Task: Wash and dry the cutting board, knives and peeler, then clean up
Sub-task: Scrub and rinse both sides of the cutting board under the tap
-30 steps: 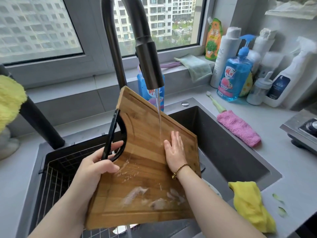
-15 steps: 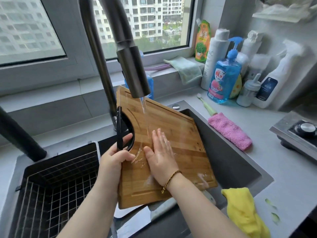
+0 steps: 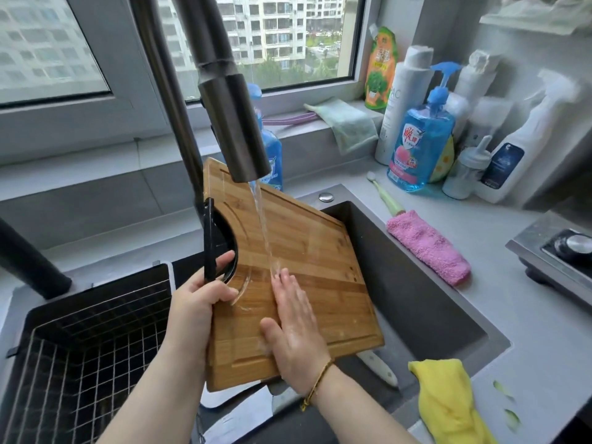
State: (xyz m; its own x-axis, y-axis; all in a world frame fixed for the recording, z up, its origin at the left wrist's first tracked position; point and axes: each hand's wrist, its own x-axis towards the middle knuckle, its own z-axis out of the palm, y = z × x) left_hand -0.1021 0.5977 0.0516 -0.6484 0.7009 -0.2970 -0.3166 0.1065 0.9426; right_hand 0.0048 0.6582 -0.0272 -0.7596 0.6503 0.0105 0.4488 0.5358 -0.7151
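The left hand (image 3: 198,302) held the cutting board (image 3: 314,261) tilted over the sink (image 3: 416,283), fingers (image 3: 226,260) clamped on its black handle (image 3: 209,238). The right hand (image 3: 294,331) lay flat on the board, its fingers straight and together, under the faucet (image 3: 234,123) stream.

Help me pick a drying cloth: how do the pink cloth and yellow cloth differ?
The pink cloth lies on the counter beside the sink's right edge; the yellow cloth sits at its near right corner. The pink is folded into a neat oblong, the yellow crumpled. The pink looks fluffy, the yellow smoother. Neither is being touched.
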